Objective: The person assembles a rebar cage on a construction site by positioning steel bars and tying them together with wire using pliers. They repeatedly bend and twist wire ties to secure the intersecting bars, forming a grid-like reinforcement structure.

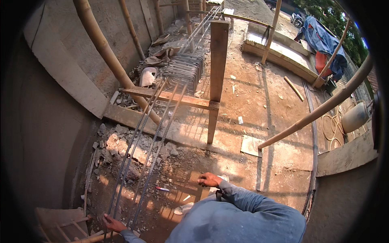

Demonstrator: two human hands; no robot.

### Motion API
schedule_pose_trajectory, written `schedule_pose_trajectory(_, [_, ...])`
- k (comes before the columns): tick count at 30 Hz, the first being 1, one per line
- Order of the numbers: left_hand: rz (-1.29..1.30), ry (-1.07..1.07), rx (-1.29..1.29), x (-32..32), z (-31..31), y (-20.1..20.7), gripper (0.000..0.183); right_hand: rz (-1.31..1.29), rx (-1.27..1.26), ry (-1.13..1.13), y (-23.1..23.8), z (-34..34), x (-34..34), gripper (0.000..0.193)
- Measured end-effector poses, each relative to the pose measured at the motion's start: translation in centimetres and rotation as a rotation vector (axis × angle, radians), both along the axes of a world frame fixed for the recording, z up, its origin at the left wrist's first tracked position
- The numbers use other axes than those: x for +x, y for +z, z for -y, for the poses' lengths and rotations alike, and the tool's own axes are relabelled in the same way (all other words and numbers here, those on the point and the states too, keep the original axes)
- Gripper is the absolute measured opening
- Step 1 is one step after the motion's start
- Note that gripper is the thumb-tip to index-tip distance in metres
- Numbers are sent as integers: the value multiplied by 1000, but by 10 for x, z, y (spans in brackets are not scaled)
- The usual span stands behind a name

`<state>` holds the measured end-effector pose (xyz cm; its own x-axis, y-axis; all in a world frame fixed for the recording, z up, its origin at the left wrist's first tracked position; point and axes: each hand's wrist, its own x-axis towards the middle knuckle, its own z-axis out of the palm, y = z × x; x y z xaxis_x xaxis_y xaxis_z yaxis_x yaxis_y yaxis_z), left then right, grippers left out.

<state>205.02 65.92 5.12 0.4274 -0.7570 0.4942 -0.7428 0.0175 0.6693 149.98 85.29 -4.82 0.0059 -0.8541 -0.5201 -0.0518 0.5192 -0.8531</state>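
Note:
Several long ribbed steel bars (pixel 142 193) run from the lower left up to a bundle of square steel stirrups (pixel 184 67) threaded around them. At the near end of the bars is my left hand (pixel 114 224), its fingers closed at one of the outer bars; part of the grip is hidden. My right hand (pixel 209 179) hangs over the ground to the right of the bars. Its fingers are curled together, and anything between them is too small to make out. A wooden crosspiece (pixel 174 97), fixed to an upright post (pixel 219 60), lies under the bars.
Broken concrete rubble (pixel 121 148) lies beneath the bars beside the left wall. Bamboo poles (pixel 101 44) lean on the left, and another slanting pole (pixel 312 117) stands on the right. A red-and-white pen-like item (pixel 162 188) lies near the bars. A blue tarp (pixel 324 38) covers something at the far right.

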Motion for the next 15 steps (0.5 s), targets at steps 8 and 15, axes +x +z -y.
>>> schedule_pose_trajectory(8, [-99,-1007,114,-442,-72,39,22,-106,77,-336,27,-102,-224,42])
schedule_pose_trajectory(15, [-149,-1566,444,-646,-102,73,12,16,75,-725,65,-138,-350,36])
